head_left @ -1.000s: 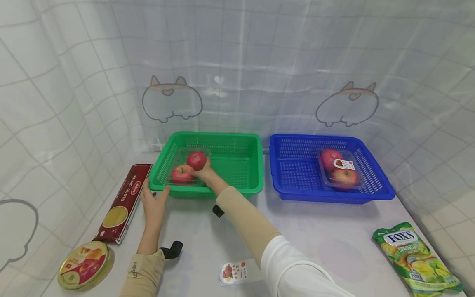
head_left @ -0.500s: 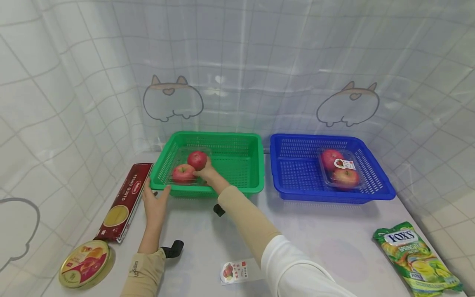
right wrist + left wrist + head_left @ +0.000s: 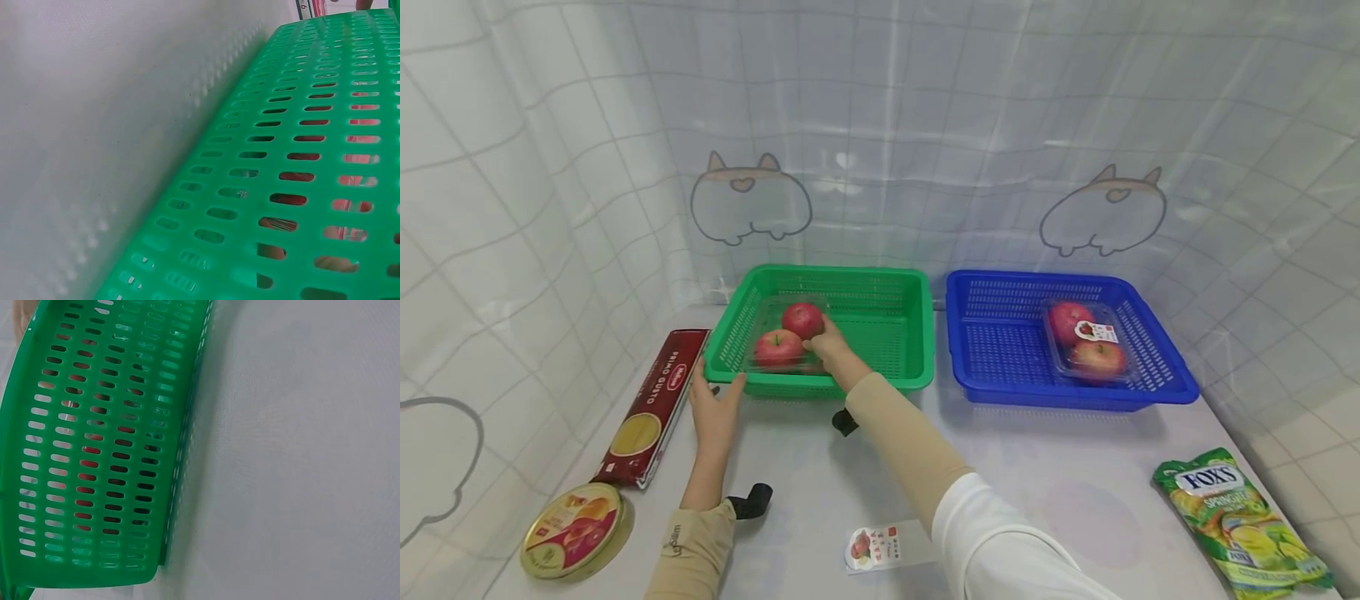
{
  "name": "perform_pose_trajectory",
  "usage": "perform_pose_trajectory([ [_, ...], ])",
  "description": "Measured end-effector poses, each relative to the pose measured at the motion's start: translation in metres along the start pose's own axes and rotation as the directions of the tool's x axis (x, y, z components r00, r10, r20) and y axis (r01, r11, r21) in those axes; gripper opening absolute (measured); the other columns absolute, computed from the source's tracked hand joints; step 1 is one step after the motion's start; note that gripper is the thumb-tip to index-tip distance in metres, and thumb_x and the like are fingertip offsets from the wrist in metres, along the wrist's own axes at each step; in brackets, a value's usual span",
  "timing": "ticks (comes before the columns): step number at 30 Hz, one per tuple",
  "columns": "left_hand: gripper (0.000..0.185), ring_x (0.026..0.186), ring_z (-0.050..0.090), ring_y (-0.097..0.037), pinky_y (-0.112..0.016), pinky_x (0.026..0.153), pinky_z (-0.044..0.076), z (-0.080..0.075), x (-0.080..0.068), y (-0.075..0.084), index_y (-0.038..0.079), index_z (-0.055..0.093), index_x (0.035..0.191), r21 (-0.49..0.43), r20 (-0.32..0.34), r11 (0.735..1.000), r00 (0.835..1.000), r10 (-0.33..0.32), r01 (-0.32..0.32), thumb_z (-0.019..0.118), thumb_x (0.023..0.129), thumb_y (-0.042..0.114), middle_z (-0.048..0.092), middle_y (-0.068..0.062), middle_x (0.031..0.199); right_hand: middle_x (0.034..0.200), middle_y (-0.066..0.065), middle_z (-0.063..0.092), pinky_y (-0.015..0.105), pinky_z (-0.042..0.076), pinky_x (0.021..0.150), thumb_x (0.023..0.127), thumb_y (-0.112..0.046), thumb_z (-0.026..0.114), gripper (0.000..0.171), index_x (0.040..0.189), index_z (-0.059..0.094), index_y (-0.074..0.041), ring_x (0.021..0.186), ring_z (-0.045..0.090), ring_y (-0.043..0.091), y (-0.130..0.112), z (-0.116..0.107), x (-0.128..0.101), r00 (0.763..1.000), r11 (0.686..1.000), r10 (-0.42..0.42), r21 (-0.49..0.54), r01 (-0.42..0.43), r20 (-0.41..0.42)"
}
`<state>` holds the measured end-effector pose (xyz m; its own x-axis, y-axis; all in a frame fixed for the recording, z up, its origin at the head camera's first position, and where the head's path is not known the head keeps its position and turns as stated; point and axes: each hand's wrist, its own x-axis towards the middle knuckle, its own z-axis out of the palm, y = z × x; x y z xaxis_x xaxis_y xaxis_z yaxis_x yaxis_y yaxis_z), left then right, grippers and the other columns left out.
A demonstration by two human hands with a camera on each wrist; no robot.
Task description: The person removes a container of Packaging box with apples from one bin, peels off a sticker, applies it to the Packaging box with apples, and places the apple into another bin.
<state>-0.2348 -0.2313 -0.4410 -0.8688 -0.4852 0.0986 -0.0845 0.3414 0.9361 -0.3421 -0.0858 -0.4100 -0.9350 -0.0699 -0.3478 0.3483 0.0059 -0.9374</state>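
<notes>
While your right hand reaches into the green basket, its grip is on the clear pack of two red apples lying at the basket's front left. Your left hand rests open on the table, touching the basket's front corner.

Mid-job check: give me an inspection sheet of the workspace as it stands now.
Surface: white table, nothing spilled.
Job's things: clear apple pack with two red apples, inside the green basket at its left end.
Clutter: blue basket holding a second apple pack; pasta box; round tin; candy bag; loose label.
Grippers: right hand grips the pack; left hand rests at the basket's front corner, fingers straight.
Cables: nothing seen.
Surroundings: gridded white curtain with cartoon prints.
</notes>
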Motion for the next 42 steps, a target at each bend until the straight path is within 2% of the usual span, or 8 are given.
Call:
perform_pose_trajectory([
  [11,0.074,0.129,0.026,-0.035,-0.052,0.102,0.03,0.0,-0.002,0.003,0.013,0.009,0.149,-0.01,-0.001,1.0,1.0,0.001,-0.001,0.053,0.092,0.03,0.019,-0.017,0.146,0.144,0.008,0.036,0.045,0.045,0.091,0.087,0.005,0.055,0.066,0.145,0.033,-0.02,0.131,0.033,0.031,0.0,-0.004,-0.001,0.999,0.999,0.023,0.036,-0.024,0.034],
  [15,0.075,0.129,0.026,-0.037,-0.052,0.102,0.031,-0.001,-0.002,0.004,0.013,0.008,0.149,-0.009,0.003,1.0,1.0,0.0,0.0,0.053,0.092,0.029,0.018,-0.018,0.146,0.145,0.008,0.034,0.045,0.052,0.079,0.087,0.008,0.052,0.067,0.144,0.034,-0.022,0.127,0.037,0.034,-0.002,-0.006,-0.001,0.995,0.99,0.075,0.119,-0.082,0.06],
  [20,0.075,0.129,0.026,-0.037,-0.053,0.102,0.03,-0.001,-0.002,0.005,0.012,0.007,0.149,0.002,0.012,1.0,1.0,-0.004,0.004,0.052,0.092,0.031,0.017,-0.019,0.147,0.146,0.01,0.032,0.039,0.055,0.065,0.087,0.008,0.051,0.068,0.144,0.033,-0.025,0.122,0.042,0.038,0.001,-0.007,0.008,0.993,0.987,0.091,0.129,-0.1,0.073],
  [29,0.076,0.131,0.023,-0.038,-0.054,0.105,0.026,-0.004,0.002,0.006,0.013,0.005,0.149,0.038,0.028,0.999,0.999,-0.031,0.03,0.052,0.092,0.032,0.013,-0.019,0.149,0.145,0.015,0.03,0.041,0.055,0.07,0.089,0.008,0.049,0.067,0.145,0.032,-0.023,0.124,0.041,0.037,-0.018,-0.018,-0.015,0.996,0.981,0.057,0.181,-0.069,0.07],
  [34,0.078,0.133,0.015,-0.04,-0.057,0.106,0.018,-0.003,0.003,0.011,0.013,0.01,0.149,0.069,-0.018,0.996,0.999,-0.051,0.052,0.056,0.089,0.03,0.011,-0.022,0.146,0.14,0.018,0.037,0.042,0.055,0.071,0.087,0.011,0.047,0.07,0.145,0.031,-0.025,0.12,0.046,0.037,-0.028,-0.025,-0.019,0.995,0.973,0.077,0.214,-0.091,0.069],
  [37,0.077,0.132,0.01,-0.039,-0.059,0.104,0.013,-0.002,0.001,0.015,0.012,0.017,0.148,0.118,-0.088,0.993,0.996,-0.011,0.021,0.06,0.087,0.028,0.012,-0.022,0.143,0.138,0.019,0.04,0.042,0.055,0.07,0.087,0.012,0.047,0.07,0.145,0.031,-0.025,0.119,0.047,0.038,-0.032,-0.029,-0.022,0.995,0.971,0.077,0.221,-0.09,0.065],
  [40,0.072,0.132,0.005,-0.037,-0.06,0.103,0.008,0.001,-0.002,0.022,0.011,0.025,0.145,0.171,-0.153,0.984,0.985,0.081,-0.054,0.061,0.085,0.026,0.015,-0.022,0.141,0.137,0.018,0.041,0.041,0.055,0.068,0.088,0.011,0.047,0.07,0.145,0.032,-0.026,0.121,0.045,0.038,-0.034,-0.032,-0.026,0.995,0.967,0.075,0.237,-0.087,0.062],
  [42,0.068,0.132,0.006,-0.036,-0.059,0.103,0.008,0.005,-0.004,0.029,0.011,0.029,0.144,0.159,-0.168,0.98,0.975,0.143,-0.117,0.06,0.086,0.025,0.018,-0.022,0.141,0.138,0.018,0.041,0.04,0.055,0.069,0.088,0.011,0.047,0.07,0.145,0.032,-0.026,0.121,0.045,0.037,-0.035,-0.034,-0.029,0.995,0.964,0.072,0.25,-0.086,0.064],
])
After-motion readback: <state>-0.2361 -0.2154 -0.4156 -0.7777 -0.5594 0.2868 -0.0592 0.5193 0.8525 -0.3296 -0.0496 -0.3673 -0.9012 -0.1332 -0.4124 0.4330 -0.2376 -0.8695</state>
